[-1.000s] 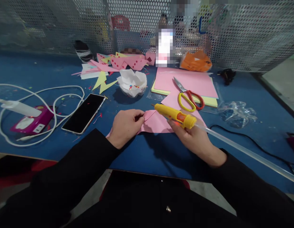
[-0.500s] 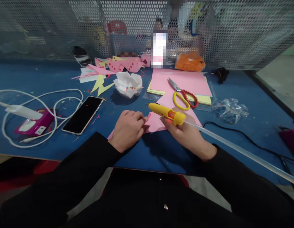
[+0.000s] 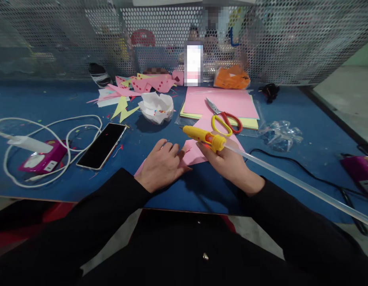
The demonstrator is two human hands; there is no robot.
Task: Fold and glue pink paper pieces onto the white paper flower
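Right hand (image 3: 231,165) clasps the glue gun (image 3: 196,134) at centre, likely light, best held from below; left hand (image 3: 162,165), fingers apart, covers soft paper (image 3: 197,154).

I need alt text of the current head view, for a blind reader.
A person's right hand holds a yellow glue gun, with a long clear stick in its back, over pink paper on a blue table; the left hand rests on that paper. Beyond them are scissors on pink sheets and a white paper bowl; a dark-screened phone lies to the left.
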